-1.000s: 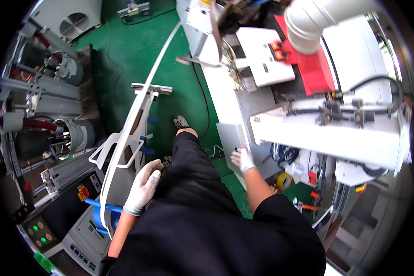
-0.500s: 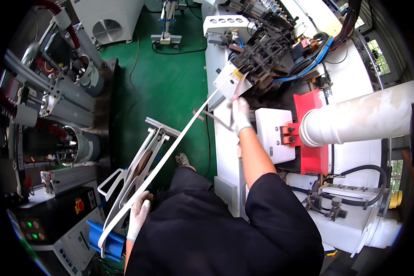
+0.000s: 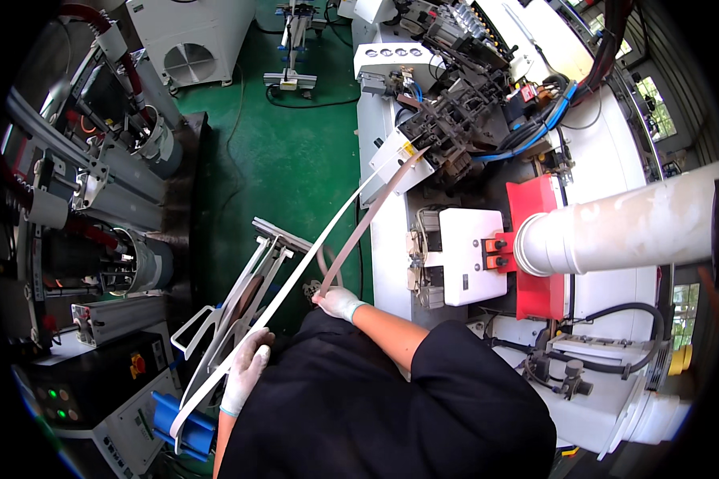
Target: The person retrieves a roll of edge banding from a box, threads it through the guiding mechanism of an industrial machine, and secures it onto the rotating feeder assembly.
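My right hand (image 3: pixel 340 304), in a white glove, pinches a pinkish-brown flat strip (image 3: pixel 364 227) low in front of my body. From there the strip slants up to the dark metal mechanism (image 3: pixel 454 120), and a loop of it hangs beyond my fingers. A long white flat strip (image 3: pixel 299 271) runs from the blue holder (image 3: pixel 185 423) at lower left up toward the same mechanism. Beside its lower part, my gloved left hand (image 3: pixel 246 374) has its fingers bent against the white strip; their far side is hidden.
A metal stand (image 3: pixel 240 307) stands left of the strips. On the right lies the white machine bed (image 3: pixel 387 247) with a red guard (image 3: pixel 534 275) and a thick white duct (image 3: pixel 627 225). At left are grey uprights and a control box (image 3: pixel 96 371). The floor (image 3: pixel 276 160) is green.
My right hand has come down and left from beside the mechanism, drawing the brown strip out toward me. My left hand stays beside the white strip, barely shifted.
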A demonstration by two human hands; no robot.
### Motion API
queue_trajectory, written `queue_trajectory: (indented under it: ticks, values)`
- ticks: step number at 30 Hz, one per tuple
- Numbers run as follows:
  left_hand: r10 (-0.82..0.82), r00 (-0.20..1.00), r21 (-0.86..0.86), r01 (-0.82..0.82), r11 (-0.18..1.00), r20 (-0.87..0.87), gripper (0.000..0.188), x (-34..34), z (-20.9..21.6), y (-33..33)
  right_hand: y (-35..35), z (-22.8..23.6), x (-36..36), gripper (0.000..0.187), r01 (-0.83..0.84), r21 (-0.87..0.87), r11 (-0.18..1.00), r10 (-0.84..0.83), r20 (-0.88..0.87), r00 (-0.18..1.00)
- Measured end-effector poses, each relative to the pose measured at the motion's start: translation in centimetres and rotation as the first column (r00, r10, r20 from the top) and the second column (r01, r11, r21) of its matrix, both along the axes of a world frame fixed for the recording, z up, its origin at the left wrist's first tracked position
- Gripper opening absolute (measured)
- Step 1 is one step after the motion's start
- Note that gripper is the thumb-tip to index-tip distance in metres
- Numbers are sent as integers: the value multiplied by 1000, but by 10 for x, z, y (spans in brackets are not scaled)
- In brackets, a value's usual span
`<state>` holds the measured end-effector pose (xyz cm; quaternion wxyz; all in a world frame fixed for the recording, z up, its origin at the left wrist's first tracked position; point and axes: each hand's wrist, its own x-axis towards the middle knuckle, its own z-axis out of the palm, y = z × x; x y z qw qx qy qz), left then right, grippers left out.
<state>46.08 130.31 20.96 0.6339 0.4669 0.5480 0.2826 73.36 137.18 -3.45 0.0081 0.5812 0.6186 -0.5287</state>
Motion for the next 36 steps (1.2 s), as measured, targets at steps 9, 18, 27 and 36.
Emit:
queue_trajectory:
  ticks: [9,18,27,36]
  values:
    - [-262,965,66,261,963,-7,46,-1,-15,-18,-63,87,-25,24,-769,121,627,637,489,596]
    - [-250,965,226,261,938,-75,66,39,-74,-11,-177,112,-98,19,-705,225,672,579,434,690]
    - [-294,941,104,280,954,167,47,-7,-53,-100,-324,120,-12,31,-63,307,950,-155,634,758]
    - [-200,961,126,178,976,194,50,-28,11,-66,-352,154,107,17,383,903,192,-919,29,392]
